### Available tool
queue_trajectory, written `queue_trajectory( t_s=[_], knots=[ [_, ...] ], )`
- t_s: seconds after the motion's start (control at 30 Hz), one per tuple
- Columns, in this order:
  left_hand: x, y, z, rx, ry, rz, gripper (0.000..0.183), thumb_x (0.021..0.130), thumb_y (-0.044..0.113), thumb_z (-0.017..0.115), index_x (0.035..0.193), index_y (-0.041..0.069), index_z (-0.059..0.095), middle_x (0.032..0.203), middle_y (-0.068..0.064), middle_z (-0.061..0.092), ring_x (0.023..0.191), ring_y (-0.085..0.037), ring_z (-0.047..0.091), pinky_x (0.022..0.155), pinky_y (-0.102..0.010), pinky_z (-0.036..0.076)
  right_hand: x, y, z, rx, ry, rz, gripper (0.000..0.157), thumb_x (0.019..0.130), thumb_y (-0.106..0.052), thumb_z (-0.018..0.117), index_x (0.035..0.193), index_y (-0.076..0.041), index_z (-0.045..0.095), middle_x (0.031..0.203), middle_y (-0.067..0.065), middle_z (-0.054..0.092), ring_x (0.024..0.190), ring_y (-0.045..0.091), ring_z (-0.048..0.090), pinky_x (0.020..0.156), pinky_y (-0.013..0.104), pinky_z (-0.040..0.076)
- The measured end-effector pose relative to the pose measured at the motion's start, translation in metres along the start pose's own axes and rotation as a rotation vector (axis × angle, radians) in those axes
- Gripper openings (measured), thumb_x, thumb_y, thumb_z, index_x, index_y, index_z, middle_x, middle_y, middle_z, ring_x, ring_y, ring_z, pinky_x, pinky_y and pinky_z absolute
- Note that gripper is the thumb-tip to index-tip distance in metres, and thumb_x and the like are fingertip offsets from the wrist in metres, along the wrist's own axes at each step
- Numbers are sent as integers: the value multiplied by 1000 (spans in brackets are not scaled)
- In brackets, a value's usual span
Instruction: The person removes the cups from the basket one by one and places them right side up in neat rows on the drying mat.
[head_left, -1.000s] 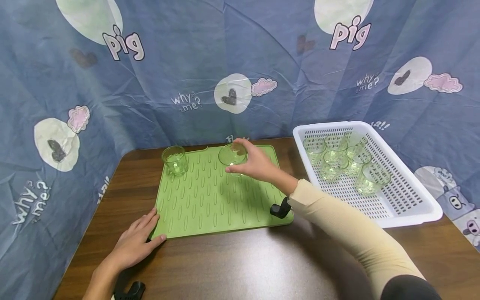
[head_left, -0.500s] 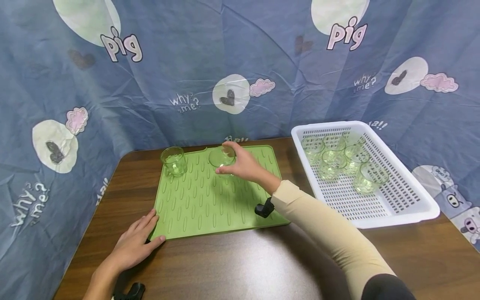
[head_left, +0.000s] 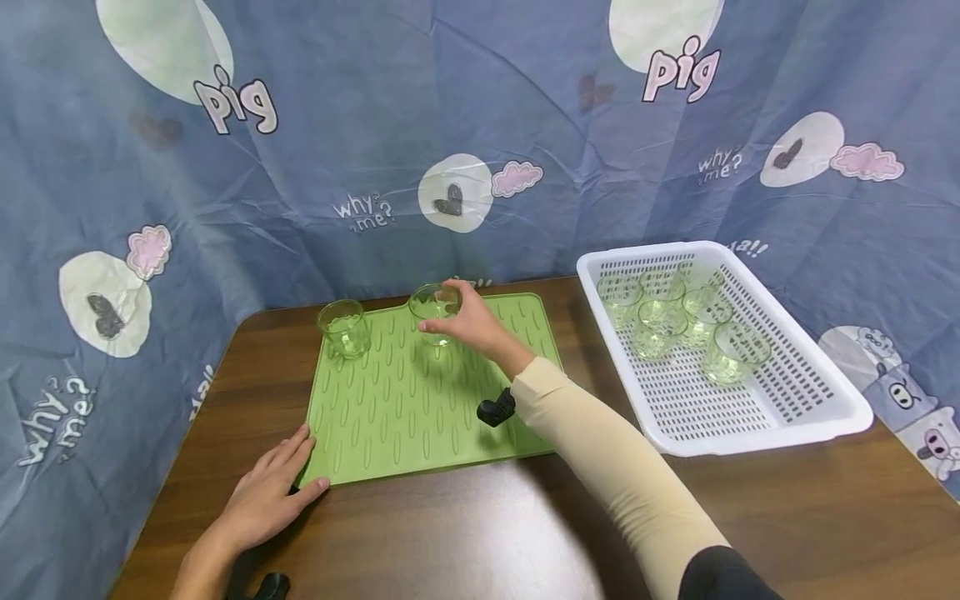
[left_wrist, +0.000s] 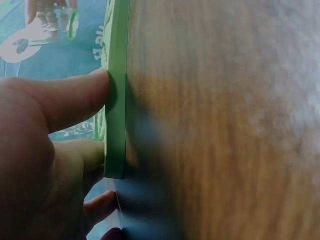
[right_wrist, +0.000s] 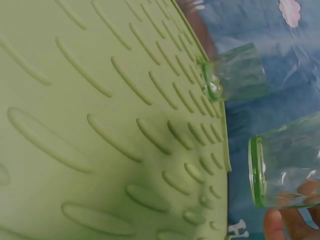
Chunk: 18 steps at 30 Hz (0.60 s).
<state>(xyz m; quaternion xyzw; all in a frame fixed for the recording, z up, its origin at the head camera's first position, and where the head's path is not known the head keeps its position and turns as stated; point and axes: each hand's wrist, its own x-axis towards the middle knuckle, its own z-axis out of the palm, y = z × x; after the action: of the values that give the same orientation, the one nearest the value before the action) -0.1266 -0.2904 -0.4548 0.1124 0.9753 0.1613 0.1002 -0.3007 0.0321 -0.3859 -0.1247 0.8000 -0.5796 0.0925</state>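
My right hand (head_left: 480,323) grips a clear green-tinted drinking glass (head_left: 429,304) over the back of a green ridged mat (head_left: 420,417). In the right wrist view, that glass (right_wrist: 285,167) hangs apart from the mat, with fingertips (right_wrist: 295,220) against its side. A second glass (head_left: 345,332) stands upright on the mat's back left corner. My left hand (head_left: 262,493) rests at the mat's front left corner with its fingers extended. The left wrist view shows its thumb (left_wrist: 80,97) touching the mat's edge (left_wrist: 117,90).
A white perforated plastic basket (head_left: 757,444) stands on the right of the wooden table (head_left: 420,542), with several matching glasses (head_left: 733,358) upright inside. A blue printed cloth (head_left: 300,167) hangs behind the table. Black camera mounts show near both wrists.
My right hand has carried the glass leftward across the mat, toward the standing glass. My left hand stays at the mat's corner. The head view has shifted slightly.
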Motion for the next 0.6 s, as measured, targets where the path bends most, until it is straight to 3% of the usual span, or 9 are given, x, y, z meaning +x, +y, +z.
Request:
queue_trajectory(
  t_s=[0.23,0.33,0.6],
  knots=[
    [2,2,3,5,3,-4,80,98,52,54,153,-2,33,164,-22,22,140,-53,29,97,-78,31,4,10,2,45,116,11,88,82,-29,83,154,-24,33,156,7,39,143,32,42,110,49,44],
    [3,1,3,8,-3,-1,80,98,52,53,153,-2,32,163,-23,22,140,-54,29,96,-78,31,7,12,6,55,125,11,86,82,-30,82,153,-28,33,160,7,35,141,32,44,108,50,46],
    [5,0,4,7,-13,-9,81,99,53,52,153,-3,31,164,-24,20,139,-55,29,95,-78,31,16,15,32,146,113,16,88,83,-27,82,155,-26,31,151,7,50,129,30,57,101,44,52]
  ],
)
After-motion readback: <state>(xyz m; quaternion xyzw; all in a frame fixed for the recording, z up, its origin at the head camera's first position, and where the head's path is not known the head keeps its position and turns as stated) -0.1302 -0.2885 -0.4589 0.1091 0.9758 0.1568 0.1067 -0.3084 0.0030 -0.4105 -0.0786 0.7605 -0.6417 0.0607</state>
